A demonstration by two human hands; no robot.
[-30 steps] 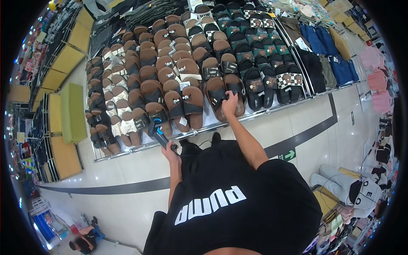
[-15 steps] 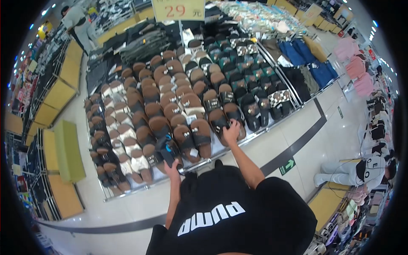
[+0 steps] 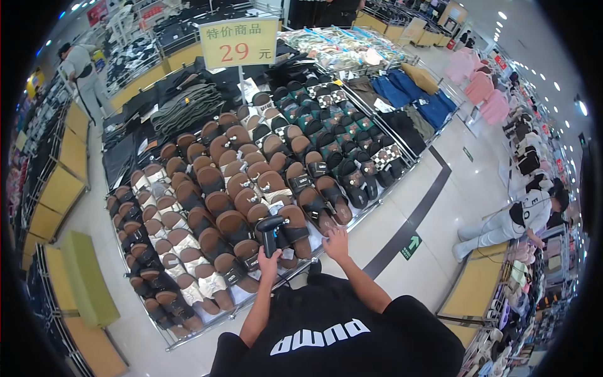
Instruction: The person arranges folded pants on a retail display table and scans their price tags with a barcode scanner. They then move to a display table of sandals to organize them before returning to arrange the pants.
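My left hand [image 3: 268, 260] grips the handle of a black pistol-shaped device [image 3: 270, 234] with blue accents, held upright over the front rows of slippers. My right hand [image 3: 336, 244] has its fingers apart at the display's front edge. Its fingertips are close to the near end of a brown slipper with a black strap [image 3: 312, 202]. Beside that slipper lies its matching mate [image 3: 333, 193]. More brown-soled slippers [image 3: 233, 227] stand in tight rows, some with black straps and some with white.
A metal rail [image 3: 377, 200] edges the display. A yellow price sign [image 3: 239, 43] rises behind the slippers, near folded dark clothes [image 3: 188, 107]. One person [image 3: 527, 213] stands at right, another [image 3: 80, 72] at far left. A green bench [image 3: 89, 276] sits left.
My right hand has come off the slipper strap and drawn back toward the front edge. My left hand has raised the device, turning it more upright. The view has shifted.
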